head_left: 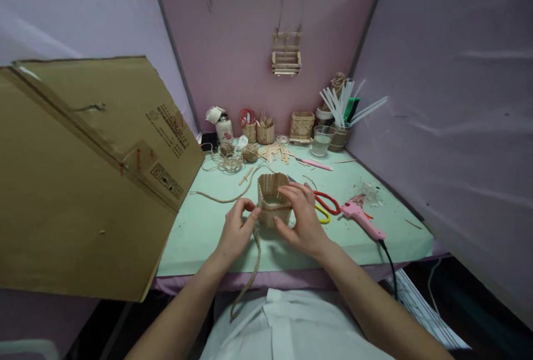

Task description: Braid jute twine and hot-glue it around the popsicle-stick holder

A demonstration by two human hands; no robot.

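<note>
Small stick-walled container and twine between two bare hands

The stick-walled container [269, 217] stands upright on the green tabletop [200, 243], near its front edge and between the two hands. A band of twine [258, 249] runs across its front, and a loose length hangs from the left side over the table edge. The right hand [305, 221] grips the container's right side, fingers at the rim and thumb low on the front wall. The left hand [238, 229] is at the left front corner, thumb and forefinger drawn close together by the twine; whether they pinch it tight, I cannot tell.

The container looks light and stiff, dry and rough rather than slippery. Its thin sticks are probably glued, so the rim and the seams seem the fragile parts. A gentle hold low on opposite walls, near the corners, should suit it better than a squeeze at the rim. The twine looks soft, limp and fibrous, easy to grip, and best taken close to the corner it leaves. Red-handled scissors [329, 197] and a pink glue gun [363, 220] lie to the right
</note>
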